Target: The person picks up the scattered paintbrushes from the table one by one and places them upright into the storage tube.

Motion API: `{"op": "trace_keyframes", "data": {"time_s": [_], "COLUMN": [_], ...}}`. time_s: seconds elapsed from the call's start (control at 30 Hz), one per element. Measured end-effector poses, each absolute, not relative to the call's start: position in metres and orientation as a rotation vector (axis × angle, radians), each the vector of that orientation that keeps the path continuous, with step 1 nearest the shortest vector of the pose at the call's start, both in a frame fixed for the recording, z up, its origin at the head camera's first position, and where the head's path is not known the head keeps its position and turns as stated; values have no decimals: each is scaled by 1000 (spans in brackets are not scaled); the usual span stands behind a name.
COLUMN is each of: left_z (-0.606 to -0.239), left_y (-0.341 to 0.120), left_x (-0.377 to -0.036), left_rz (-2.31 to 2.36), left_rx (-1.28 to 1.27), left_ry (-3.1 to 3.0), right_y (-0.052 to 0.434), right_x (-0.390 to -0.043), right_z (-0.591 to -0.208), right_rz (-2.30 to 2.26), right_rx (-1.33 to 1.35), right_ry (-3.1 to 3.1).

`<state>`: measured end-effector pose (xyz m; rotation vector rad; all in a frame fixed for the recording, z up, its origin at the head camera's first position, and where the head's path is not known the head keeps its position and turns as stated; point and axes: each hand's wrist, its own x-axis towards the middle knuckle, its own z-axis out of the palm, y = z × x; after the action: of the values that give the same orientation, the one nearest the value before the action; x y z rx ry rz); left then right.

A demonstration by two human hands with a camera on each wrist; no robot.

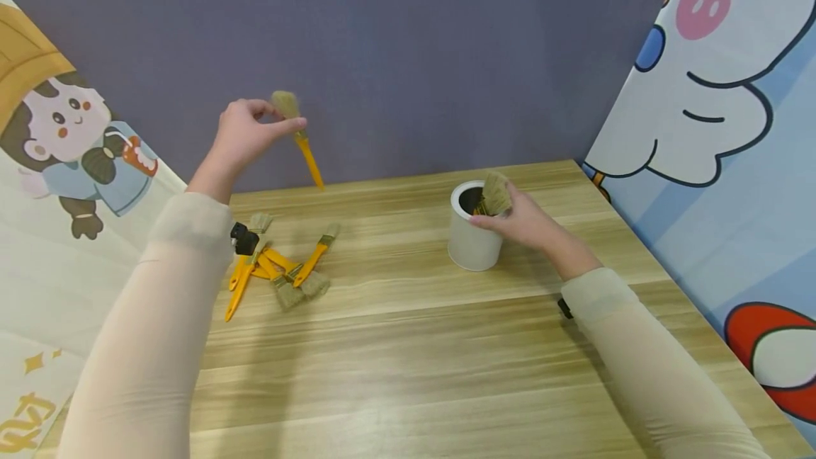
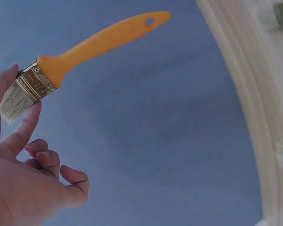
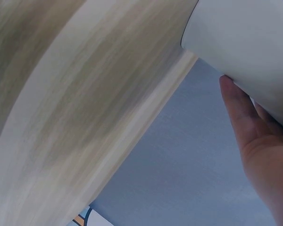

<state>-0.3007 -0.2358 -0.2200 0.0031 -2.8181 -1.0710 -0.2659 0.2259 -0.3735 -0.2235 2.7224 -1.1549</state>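
Observation:
Raised over the table's far left, my left hand (image 1: 245, 137) pinches a paintbrush (image 2: 104, 42) by its metal ferrule between thumb and finger. Its pale bristles point up and the yellow handle hangs down. My right hand (image 1: 525, 222) grips the side of a white can (image 1: 468, 243) near the rim; in the right wrist view its thumb lies against the outer wall. Pale bristles of a paintbrush (image 1: 496, 193) stick up from the can beside the fingers, handle hidden inside. Several yellow-handled paintbrushes (image 1: 312, 264) lie in a loose pile beneath the left forearm.
The wood-grain table (image 1: 395, 346) ends at a dark grey-blue backdrop (image 1: 408, 55). Printed cartoon panels flank it, one at the left (image 1: 83, 147) and one at the right (image 1: 733, 105). Both sleeved forearms reach over the table, and the can stands toward the back right.

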Motion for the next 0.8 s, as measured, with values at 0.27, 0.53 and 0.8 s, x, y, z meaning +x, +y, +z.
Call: {"op": "trace_keyframes", "data": {"time_s": [0.27,0.53,0.8], "left_z": [-205,-198,-194], "left_y": [-191,-133,-77], "left_x": [-298,-291,-288], "left_rz": [-997,-942,-937], "left_rx": [-117,-208,-161], "left_ry": [-2804,-2800,-2804], "right_y": [225,226,226], "right_x": [-266,-267,-268], "right_z": [-374,-374,-375], "right_rz": [-1149,-1147,-1161], "right_rx": [-260,-265,-260], "right_ry": [2740,2740,2737]}}
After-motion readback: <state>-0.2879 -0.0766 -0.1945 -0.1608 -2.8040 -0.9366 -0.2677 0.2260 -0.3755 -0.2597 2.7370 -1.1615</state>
